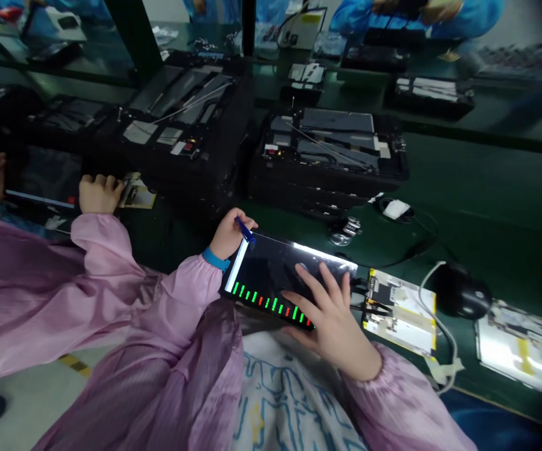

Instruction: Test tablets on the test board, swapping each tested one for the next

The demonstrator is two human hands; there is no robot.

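Observation:
A display screen (271, 266) sits tilted in front of me near the table edge, lit white along its left and far edges. Green and red bars run along its near side. My left hand (230, 233) is closed at the far left corner, with a slim blue strip (244, 230) between its fingers; its exact kind is unclear. My right hand (329, 307) lies on the right part of the screen, fingers spread over the glass, thumb by the near edge. Cables link the screen to an opened tablet part with yellow edging (405, 313) on the right.
Two stacks of black trays with tablet parts (331, 144) stand ahead. A metal weight-like object (344, 232), a black rounded device (463, 291) and another opened tablet (522, 344) lie right. At left, a co-worker's hands (99, 194) hold a screen; blue-sleeved people work opposite.

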